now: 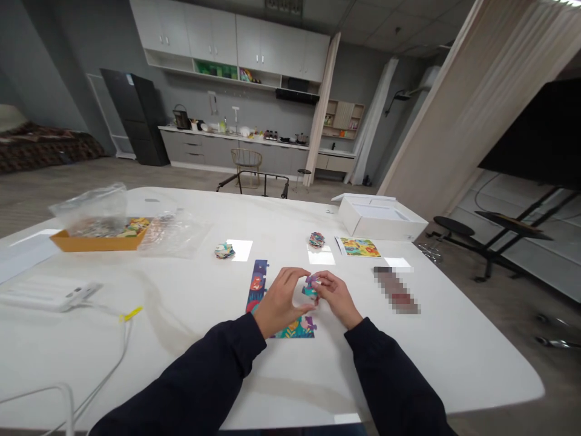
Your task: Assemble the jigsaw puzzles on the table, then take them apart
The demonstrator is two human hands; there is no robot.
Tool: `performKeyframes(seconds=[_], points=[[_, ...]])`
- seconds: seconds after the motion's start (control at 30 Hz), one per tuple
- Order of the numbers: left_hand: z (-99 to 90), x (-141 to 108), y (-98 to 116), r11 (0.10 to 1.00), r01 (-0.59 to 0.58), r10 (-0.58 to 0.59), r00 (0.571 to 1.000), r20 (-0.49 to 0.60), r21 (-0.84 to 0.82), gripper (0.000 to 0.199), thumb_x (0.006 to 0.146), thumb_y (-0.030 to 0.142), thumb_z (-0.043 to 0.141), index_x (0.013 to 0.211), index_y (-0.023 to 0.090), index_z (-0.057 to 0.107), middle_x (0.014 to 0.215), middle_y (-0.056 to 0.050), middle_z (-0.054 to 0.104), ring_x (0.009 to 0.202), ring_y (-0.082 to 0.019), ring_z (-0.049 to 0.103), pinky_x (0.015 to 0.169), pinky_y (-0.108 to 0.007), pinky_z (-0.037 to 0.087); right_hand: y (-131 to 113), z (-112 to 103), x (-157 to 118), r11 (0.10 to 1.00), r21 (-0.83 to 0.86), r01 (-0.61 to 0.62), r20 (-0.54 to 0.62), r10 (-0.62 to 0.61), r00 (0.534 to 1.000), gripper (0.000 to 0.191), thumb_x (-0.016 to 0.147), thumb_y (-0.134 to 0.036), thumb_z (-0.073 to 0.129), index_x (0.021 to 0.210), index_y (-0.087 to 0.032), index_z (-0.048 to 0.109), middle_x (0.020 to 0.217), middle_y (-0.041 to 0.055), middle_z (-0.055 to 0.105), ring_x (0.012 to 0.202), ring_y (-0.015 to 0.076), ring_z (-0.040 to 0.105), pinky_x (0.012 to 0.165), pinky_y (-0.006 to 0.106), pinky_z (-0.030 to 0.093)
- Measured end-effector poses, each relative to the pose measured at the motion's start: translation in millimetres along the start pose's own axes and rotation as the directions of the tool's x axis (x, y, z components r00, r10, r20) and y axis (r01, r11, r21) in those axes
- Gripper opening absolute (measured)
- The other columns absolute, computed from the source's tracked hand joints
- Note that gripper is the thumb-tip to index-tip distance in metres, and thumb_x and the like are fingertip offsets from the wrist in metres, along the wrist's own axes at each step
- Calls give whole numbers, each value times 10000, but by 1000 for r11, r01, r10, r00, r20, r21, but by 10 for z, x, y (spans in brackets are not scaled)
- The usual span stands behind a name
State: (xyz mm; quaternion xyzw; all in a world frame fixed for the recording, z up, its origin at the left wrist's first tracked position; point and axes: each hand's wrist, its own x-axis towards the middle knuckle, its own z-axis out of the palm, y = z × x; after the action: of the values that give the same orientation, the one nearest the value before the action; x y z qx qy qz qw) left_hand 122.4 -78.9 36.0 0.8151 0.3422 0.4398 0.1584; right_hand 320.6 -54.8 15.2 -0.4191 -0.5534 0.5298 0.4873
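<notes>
A small purple and teal jigsaw piece (310, 290) is pinched between the fingertips of my right hand (336, 297), just above the table. My left hand (282, 301) curves around the piece from the other side, thumb and forefinger apart; its forefinger is close to the top edge, and whether it touches I cannot tell. Under my left hand lies a partly joined jigsaw puzzle (295, 329), with a dark blue and red strip running up its left side and a colourful bottom edge. My left hand hides part of it.
Two piles of jigsaw pieces, a left pile (224, 251) and a right pile (316, 240), lie beyond my hands. A picture card (359, 247) and white box (379, 227) are at right. An orange tray (100, 243) with plastic wrap and a white corded device (49, 295) are at left.
</notes>
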Motion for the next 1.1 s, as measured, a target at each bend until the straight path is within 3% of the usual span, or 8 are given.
performKeyframes(seconds=[0.1,0.17,0.23,0.33,0.6,0.83,1.1], points=[[-103,-37,-109,999,2,5,984,175,-38,243,845,227,755,1053,217,628,1050,-62,663,1038,-234,603,939,-385,507,22,-177,-83,996,-82,-18,-25,16,1000,514,706,-552,845,1011,-192,640,641,-41,613,542,117,532,544,254,422],[-141,-75,-172,997,-12,38,939,341,-78,114,851,212,741,939,213,669,923,-35,680,930,-206,619,864,-340,510,38,-281,-209,984,-175,-29,1,30,1000,464,729,-516,831,998,-177,664,614,-51,585,554,114,517,569,256,397],[-135,-112,-213,995,-12,57,881,469,-99,81,827,203,766,879,214,704,879,-20,700,890,-191,632,831,-308,503,56,-337,-357,956,-291,-29,31,40,999,385,752,-451,811,983,-166,693,624,-43,593,572,116,512,596,265,388],[-87,-145,-240,997,9,34,829,558,-74,76,790,183,798,814,216,733,893,-8,718,863,-171,650,789,-270,493,88,-343,-527,898,-439,-7,32,24,999,278,760,-351,775,964,-168,727,642,-34,606,601,124,506,627,276,385],[-66,-144,-272,998,2,30,823,568,-55,78,772,179,816,795,212,750,930,-5,717,860,-156,653,764,-241,483,125,-324,-546,826,-563,29,15,-25,1000,221,732,-266,749,936,-181,760,706,-12,619,662,142,513,642,278,397],[-60,-143,-280,999,-8,27,819,574,-36,75,778,197,818,802,213,748,941,-10,713,879,-164,648,780,-246,485,115,-308,-570,799,-599,60,72,-21,997,184,723,-229,763,903,-192,766,703,-17,612,682,148,527,670,277,429],[-68,-144,-280,999,-32,33,817,576,-12,43,807,227,797,805,223,755,946,-11,717,874,-165,654,775,-256,489,156,-258,-554,719,-673,174,106,-139,985,132,747,-225,773,872,-198,741,757,-19,540,699,146,529,703,286,452]])
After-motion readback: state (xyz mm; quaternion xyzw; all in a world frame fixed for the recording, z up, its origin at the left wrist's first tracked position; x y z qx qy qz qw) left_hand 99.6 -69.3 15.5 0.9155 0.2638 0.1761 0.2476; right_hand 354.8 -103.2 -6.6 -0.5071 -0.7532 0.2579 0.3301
